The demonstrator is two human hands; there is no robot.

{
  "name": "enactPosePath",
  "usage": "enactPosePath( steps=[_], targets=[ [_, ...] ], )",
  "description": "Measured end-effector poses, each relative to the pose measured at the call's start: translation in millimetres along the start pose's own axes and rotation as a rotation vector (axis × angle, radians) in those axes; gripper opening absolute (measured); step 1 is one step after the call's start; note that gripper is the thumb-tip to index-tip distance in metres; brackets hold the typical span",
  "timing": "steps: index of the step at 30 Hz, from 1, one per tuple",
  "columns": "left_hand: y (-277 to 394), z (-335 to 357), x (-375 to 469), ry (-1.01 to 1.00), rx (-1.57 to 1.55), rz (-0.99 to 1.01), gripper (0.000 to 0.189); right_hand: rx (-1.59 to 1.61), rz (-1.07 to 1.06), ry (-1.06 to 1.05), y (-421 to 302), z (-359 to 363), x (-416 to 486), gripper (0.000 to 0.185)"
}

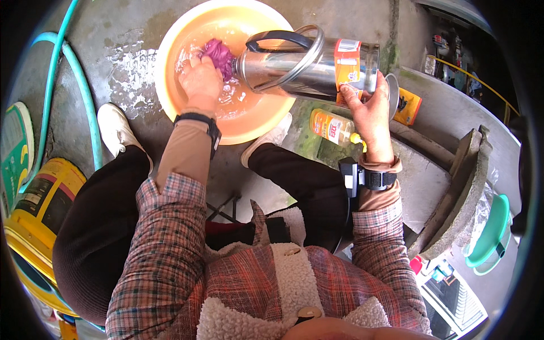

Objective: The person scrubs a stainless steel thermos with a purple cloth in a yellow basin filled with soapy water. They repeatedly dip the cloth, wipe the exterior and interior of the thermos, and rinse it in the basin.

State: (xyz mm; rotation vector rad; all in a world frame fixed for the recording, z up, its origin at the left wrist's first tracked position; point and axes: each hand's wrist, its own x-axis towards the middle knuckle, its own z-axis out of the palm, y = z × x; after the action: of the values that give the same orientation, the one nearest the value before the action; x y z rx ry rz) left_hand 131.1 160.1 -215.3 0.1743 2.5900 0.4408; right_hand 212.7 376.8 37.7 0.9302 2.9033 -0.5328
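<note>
A shiny metal thermos flask (293, 63) lies tilted on its side over an orange plastic basin (168, 55), its neck towards the left. My right hand (367, 104) grips the flask near its base, beside an orange label. At the flask's mouth, my left hand (202, 78) is on a wet purple cloth (219, 55); the palm side and most fingertips are hidden. The flask has a black side handle (278, 36) and a loose metal carrying hoop. Shallow water lies in the basin.
A yellow-capped bottle of liquid (331, 127) lies right of the basin. A turquoise hose (80, 76) runs along the left, near a yellow bucket (46, 199). Wet concrete (131, 68) surrounds my shoes. A stone ledge (454, 195) and a green plastic basin (488, 231) are at right.
</note>
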Motion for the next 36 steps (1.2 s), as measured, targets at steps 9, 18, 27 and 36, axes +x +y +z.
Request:
enactPosePath(
  steps=[9,18,27,36],
  targets=[
    [23.1,7.4,-2.7,0.013,-1.092,0.107,0.035,0.021,0.014,-0.024,0.5,-0.6,1.1,0.087],
    [83.4,-26.1,-13.8,0.406,-0.659,0.473,0.021,-0.014,-0.011,-0.006,-2.4,-2.0,-6.3,0.088],
    [-2.4,-27.0,11.2,-0.225,-0.166,0.017,0.037,-0.128,0.009,0.025,-8.8,-3.4,-1.5,0.088],
    [53.8,-27.2,-3.0,0.117,-0.835,0.536,0.038,-0.260,-0.007,0.014,-7.3,-6.2,1.3,0.091]
  ],
)
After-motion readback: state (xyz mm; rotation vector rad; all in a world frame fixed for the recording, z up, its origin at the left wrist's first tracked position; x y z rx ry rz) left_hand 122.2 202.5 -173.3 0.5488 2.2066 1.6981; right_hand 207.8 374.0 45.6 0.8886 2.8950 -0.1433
